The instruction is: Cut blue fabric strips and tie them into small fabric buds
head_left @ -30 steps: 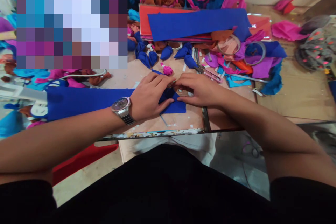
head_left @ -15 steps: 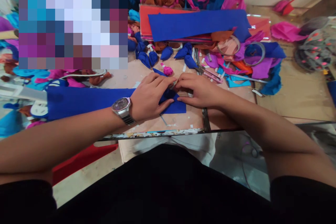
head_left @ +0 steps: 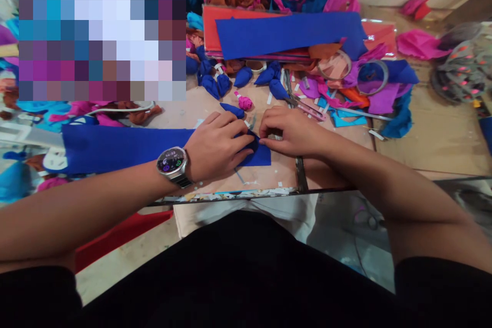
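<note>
A long strip of blue crepe paper (head_left: 126,148) lies across the table in front of me. My left hand (head_left: 219,143), with a watch on the wrist, rests over its right part, fingers bent and closed on a folded bit of the paper. Against the same fold, my right hand (head_left: 288,130) pinches with thumb and fingertips at the upper edge. The fold is partly hidden under my left fingers. Just beyond my hands are a blue paper bud (head_left: 232,109) and a small pink paper bud (head_left: 245,101).
More blue buds (head_left: 215,86) lie behind, before a stack of red packets (head_left: 209,31) topped by another blue sheet (head_left: 288,33). To the right are a pink cutter (head_left: 310,110), tape rolls (head_left: 372,78) and paper scraps. The table's front edge (head_left: 230,197) runs close to me.
My left hand has shifted slightly left, and its wrist has turned so the watch face lights up. The blue bud beyond it shows more fully. My right fingers have drawn closer together.
</note>
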{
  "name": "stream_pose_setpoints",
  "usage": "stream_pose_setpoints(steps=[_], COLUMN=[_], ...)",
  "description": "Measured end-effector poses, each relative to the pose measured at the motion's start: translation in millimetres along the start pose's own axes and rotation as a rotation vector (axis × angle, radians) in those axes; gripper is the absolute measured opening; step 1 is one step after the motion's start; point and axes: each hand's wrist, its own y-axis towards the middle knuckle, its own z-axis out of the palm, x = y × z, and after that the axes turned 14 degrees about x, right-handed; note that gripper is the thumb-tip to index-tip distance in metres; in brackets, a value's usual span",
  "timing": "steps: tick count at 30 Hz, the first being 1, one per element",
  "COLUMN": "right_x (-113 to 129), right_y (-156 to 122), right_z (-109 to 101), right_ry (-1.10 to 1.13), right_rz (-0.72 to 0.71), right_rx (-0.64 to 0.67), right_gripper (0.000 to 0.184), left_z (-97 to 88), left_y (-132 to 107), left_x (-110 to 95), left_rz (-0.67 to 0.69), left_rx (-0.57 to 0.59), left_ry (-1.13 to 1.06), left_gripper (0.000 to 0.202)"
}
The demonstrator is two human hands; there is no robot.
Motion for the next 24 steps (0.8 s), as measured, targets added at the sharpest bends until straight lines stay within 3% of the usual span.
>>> stream_pose_setpoints(steps=[9, 19, 24], right_x=[0.9, 2.1, 0.0], right_y=[-0.5, -1.2, -1.5], right_z=[1.2, 0.7, 0.9], right_ry=[-0.013, -0.008, -0.011], right_rz=[0.08, 0.046, 0.036], right_rx=[-0.057, -0.043, -0.029], right_gripper=[0.003, 0.02, 0.018], left_z=[0.4, 1.5, 4.6], left_y=[-0.4, 0.4, 1.5], left_x=[-1.3, 0.3, 4.8], left_rz=[0.029, -0.001, 0.005], left_rx=[-0.007, 0.018, -0.01], left_ry=[0.05, 0.035, 0.01], left_gripper=[0.027, 0.033, 0.031])
